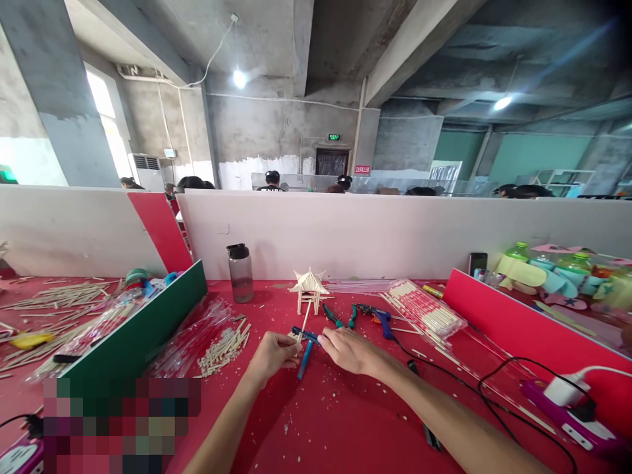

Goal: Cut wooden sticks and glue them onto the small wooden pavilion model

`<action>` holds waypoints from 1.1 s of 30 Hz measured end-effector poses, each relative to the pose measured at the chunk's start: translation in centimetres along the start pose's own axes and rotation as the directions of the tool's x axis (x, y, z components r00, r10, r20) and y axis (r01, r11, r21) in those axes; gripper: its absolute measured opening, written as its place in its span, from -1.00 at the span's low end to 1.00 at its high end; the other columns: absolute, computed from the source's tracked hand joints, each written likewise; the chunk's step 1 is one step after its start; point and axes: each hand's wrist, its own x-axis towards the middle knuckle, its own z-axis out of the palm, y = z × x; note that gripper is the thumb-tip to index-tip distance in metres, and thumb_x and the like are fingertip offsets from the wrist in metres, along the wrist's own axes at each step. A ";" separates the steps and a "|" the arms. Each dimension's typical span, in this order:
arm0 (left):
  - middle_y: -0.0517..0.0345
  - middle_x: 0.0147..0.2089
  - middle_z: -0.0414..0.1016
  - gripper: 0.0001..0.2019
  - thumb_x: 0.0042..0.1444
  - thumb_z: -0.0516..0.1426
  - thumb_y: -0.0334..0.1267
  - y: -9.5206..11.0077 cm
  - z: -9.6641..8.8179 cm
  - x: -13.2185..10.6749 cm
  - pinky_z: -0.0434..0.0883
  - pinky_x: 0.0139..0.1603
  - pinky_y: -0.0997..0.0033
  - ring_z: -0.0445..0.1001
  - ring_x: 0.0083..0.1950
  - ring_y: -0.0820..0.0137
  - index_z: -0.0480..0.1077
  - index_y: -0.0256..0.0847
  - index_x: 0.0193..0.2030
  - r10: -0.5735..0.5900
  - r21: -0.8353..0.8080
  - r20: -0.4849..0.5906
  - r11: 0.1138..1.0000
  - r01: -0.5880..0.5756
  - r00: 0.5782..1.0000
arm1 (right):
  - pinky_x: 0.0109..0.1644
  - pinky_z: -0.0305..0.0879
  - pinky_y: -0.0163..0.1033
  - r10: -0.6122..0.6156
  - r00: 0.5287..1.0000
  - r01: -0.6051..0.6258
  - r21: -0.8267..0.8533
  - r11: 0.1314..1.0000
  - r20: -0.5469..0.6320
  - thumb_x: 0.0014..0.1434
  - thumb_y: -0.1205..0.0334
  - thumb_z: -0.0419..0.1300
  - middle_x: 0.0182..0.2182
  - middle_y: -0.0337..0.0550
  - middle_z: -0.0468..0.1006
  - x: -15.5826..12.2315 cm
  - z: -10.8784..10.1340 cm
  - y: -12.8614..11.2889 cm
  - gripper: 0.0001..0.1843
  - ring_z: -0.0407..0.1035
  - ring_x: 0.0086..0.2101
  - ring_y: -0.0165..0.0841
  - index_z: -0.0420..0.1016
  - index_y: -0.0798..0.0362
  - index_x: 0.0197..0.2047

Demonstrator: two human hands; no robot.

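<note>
My left hand (277,352) is closed, its fingertips pinching a thin wooden stick (307,317) that slants up and away. My right hand (348,349) grips one handle of blue-handled pliers (305,361); the other handle points toward me. Their dark jaws lie at the stick, just above my left fingertips; whether they touch it I cannot tell. Behind the hands stands a small pavilion model (310,288) built of pale sticks, with a pointed roof. Green-handled pliers (342,320) and a hot glue gun (378,318) lie beyond my right hand.
Short cut sticks (224,349) and clear plastic wrap (190,339) lie at left, near a water bottle (240,273). Packed sticks (424,309) sit at right. A black cable (459,382) crosses to a purple power strip (573,418). Green (143,322) and red (538,322) dividers flank the table.
</note>
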 end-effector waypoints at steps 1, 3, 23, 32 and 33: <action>0.02 -0.55 0.53 -0.60 -0.33 0.43 -0.01 0.0 0.0 0.0 0.47 -0.38 0.39 0.49 -0.52 0.38 0.58 -0.34 -0.48 0.002 0.002 -0.001 1.000 -0.002 1.000 | -0.21 0.12 -0.24 0.006 1.000 -0.006 -0.002 1.000 0.000 0.44 0.01 -0.29 -0.31 -0.02 0.61 0.1 0.1 0.0 -0.46 0.51 -0.23 -0.20 0.44 0.06 -0.21; 0.02 -0.54 0.53 -0.60 -0.33 0.43 0.00 0.1 -0.1 -0.1 0.47 -0.38 0.39 0.49 -0.51 0.38 0.58 -0.34 -0.49 0.000 0.005 0.002 1.000 0.000 1.000 | -0.22 0.13 -0.24 0.019 1.000 -0.019 -0.008 1.000 0.005 0.44 -0.02 -0.31 -0.33 -0.02 0.62 0.2 0.1 -0.2 -0.42 0.51 -0.25 -0.21 0.45 0.06 -0.22; 0.02 -0.47 0.57 -0.57 -0.33 0.43 0.04 0.0 -0.5 -0.8 0.46 -0.35 0.46 0.48 -0.46 0.43 0.57 -0.33 -0.49 -0.113 0.037 0.109 0.993 0.110 0.988 | -0.14 0.22 -0.25 0.057 0.998 -0.057 0.003 0.998 0.036 0.44 -0.03 -0.40 -0.28 0.09 0.67 -0.1 2.3 -0.2 -0.21 0.56 -0.20 -0.19 0.61 0.10 -0.29; 0.04 -0.48 0.57 -0.57 -0.30 0.41 0.05 0.3 -0.9 -0.6 0.49 -0.30 0.42 0.49 -0.46 0.42 0.55 -0.33 -0.49 -0.068 0.061 0.073 0.996 0.064 0.995 | -0.09 0.24 -0.23 0.090 0.996 -0.090 -0.031 0.995 0.019 0.43 -0.08 -0.41 -0.23 0.10 0.66 0.3 1.7 -0.3 -0.22 0.55 -0.16 -0.18 0.58 0.07 -0.26; 0.04 -0.48 0.58 -0.58 -0.29 0.40 0.05 0.2 -1.0 -0.5 0.49 -0.30 0.42 0.50 -0.46 0.42 0.55 -0.33 -0.48 -0.061 0.064 0.073 0.996 0.057 0.995 | -0.09 0.24 -0.22 0.109 0.994 -0.108 -0.047 0.993 0.016 0.42 -0.10 -0.38 -0.22 0.10 0.66 0.3 1.6 -0.3 -0.25 0.55 -0.16 -0.16 0.57 0.07 -0.24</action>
